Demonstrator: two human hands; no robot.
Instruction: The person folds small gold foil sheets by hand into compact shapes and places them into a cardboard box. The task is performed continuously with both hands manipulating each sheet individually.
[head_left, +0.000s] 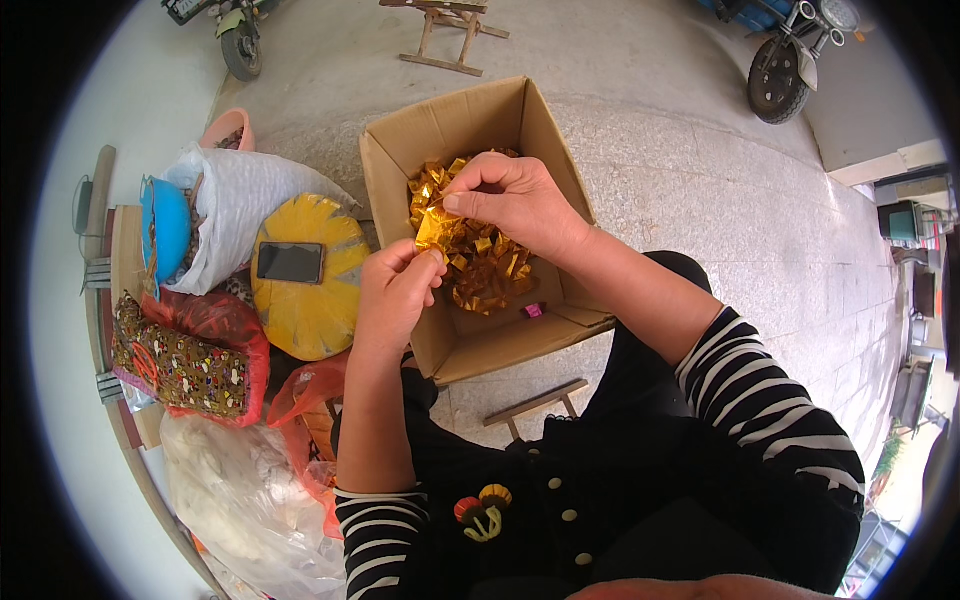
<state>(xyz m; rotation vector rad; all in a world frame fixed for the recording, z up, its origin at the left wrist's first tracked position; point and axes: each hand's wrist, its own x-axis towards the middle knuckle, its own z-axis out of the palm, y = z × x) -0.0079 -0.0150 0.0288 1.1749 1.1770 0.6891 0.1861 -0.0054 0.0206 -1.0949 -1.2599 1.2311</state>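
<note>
Between my two hands is a small piece of shiny gold foil paper (437, 229). The fingertips of my left hand (397, 283) pinch its lower edge. From above, the thumb and forefinger of my right hand (517, 201) grip its upper end. Both hands are over an open cardboard box (442, 352). Inside the box lies a heap of crinkled gold foil pieces (487, 281), partly hidden by my hands. A small bright pink piece (533, 310) rests on the box's floor near the front wall.
Left of the box, a smartphone (291, 262) lies on a round yellow taped top (330, 315). Beside it are a white woven sack (255, 202), a blue bowl (169, 229), a patterned cushion (187, 367) and clear plastic bags (232, 480). A wooden stool (450, 34) and motorcycle wheel (778, 82) stand beyond.
</note>
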